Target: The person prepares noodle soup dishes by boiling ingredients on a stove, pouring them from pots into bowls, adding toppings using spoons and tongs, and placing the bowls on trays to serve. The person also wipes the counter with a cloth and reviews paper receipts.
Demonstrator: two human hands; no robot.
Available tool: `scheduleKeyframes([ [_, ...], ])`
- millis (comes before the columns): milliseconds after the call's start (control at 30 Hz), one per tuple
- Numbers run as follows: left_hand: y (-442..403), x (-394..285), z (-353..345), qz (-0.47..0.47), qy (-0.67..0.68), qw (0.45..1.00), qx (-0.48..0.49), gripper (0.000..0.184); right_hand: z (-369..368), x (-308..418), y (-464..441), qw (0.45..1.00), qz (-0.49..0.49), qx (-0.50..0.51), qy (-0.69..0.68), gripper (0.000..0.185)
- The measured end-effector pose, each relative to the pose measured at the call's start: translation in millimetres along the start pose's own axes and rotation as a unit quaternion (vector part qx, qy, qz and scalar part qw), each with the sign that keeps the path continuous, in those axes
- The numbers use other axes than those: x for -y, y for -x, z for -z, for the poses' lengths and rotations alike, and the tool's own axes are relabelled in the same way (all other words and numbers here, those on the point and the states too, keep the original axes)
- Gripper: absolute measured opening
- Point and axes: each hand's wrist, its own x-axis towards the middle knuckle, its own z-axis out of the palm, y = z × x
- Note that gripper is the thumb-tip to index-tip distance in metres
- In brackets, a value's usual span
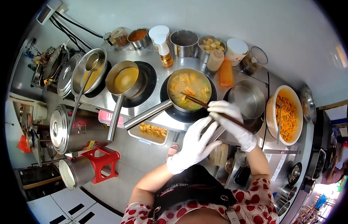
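Note:
In a white glove, my right hand (228, 114) grips a pair of dark chopsticks (198, 102). Their tips reach into a saucepan (171, 76) of broth with orange-brown pieces and some green, on a black burner. Close beside it, my left hand (192, 145), also gloved, has its fingers spread apart. Its fingertips come near my right hand and the metal handle of another saucepan (248, 98); whether they touch the handle I cannot tell. A third saucepan (125, 79) with yellow liquid sits on the burner to the left.
Behind the burners stand a spray bottle (164, 54), an orange squeeze bottle (226, 72) and several tubs. A large bowl of orange shreds (286, 112) is at right. At left are a ladle (78, 102) in a metal bowl, a lidded pot (62, 125) and a red stool (106, 164).

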Motion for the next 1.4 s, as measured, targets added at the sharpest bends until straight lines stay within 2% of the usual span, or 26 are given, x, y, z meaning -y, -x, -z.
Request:
scheduleKeyframes([
  [67,30,8,20,0.036,-0.023,0.999,0.027,0.061,13,6,5,0.991,-0.094,-0.091,0.022,0.013],
  [133,72,28,33,0.089,-0.055,0.994,0.014,0.051,31,22,3,0.98,-0.137,-0.144,0.007,0.013],
  [167,89,34,41,0.126,-0.06,0.99,0.012,0.046,36,22,5,0.982,-0.114,-0.149,0.031,0.013],
  [300,140,54,69,0.228,-0.064,0.971,0.015,0.03,4,1,2,0.989,-0.122,-0.082,-0.001,0.009],
  [400,166,69,72,0.29,-0.035,0.956,0.026,0.027,-19,-20,-14,0.983,-0.143,-0.117,0.017,0.009],
  [467,169,72,70,0.293,-0.014,0.955,0.035,0.024,-12,-20,-17,0.981,-0.098,-0.156,0.058,0.009],
  [533,165,70,69,0.281,0.016,0.958,0.043,0.023,-7,-20,-1,0.97,-0.13,-0.186,0.084,0.008],
  [700,164,79,53,0.23,0.021,0.968,0.095,0.024,-37,2,-2,0.984,-0.13,-0.116,0.026,0.012],
  [733,164,82,51,0.246,0.023,0.963,0.111,0.023,-31,4,-9,0.974,-0.174,-0.133,0.064,0.013],
  [800,167,92,47,0.278,0.027,0.95,0.14,0.022,-22,-8,-10,0.971,-0.142,-0.182,0.066,0.013],
  [900,202,134,28,0.399,0.061,0.9,0.163,0.022,-21,2,6,0.976,-0.131,-0.16,0.07,0.012],
  [933,245,170,2,0.43,0.122,0.889,0.101,0.023,-26,13,5,0.98,-0.12,-0.145,0.058,0.012],
  [1000,255,197,-7,0.45,0.056,0.882,0.127,0.025,-34,12,-4,0.981,-0.104,-0.149,0.068,0.01],
  [1100,238,206,-6,0.578,0.126,0.804,0.061,0.022,-26,15,-19,0.974,-0.115,-0.175,0.09,0.011],
  [1133,236,217,-8,0.608,0.142,0.78,0.05,0.022,-23,25,-18,0.965,-0.161,-0.196,0.069,0.009],
  [1200,254,248,-21,0.671,0.17,0.721,0.027,0.021,-21,39,-15,0.968,-0.097,-0.189,0.134,0.009],
  [1267,279,273,-46,0.703,0.26,0.655,-0.097,0.018,-25,42,-6,0.967,-0.106,-0.145,0.182,0.011],
  [1333,294,287,-69,0.707,0.303,0.625,-0.132,0.018,-32,39,2,0.965,-0.093,-0.139,0.203,0.013],
  [1367,276,272,-66,0.709,0.334,0.598,-0.169,0.013,-36,41,3,0.96,-0.116,-0.136,0.214,0.013],
  [1400,271,264,-66,0.704,0.342,0.601,-0.162,0.014,-38,43,6,0.955,-0.138,-0.134,0.225,0.014],
])
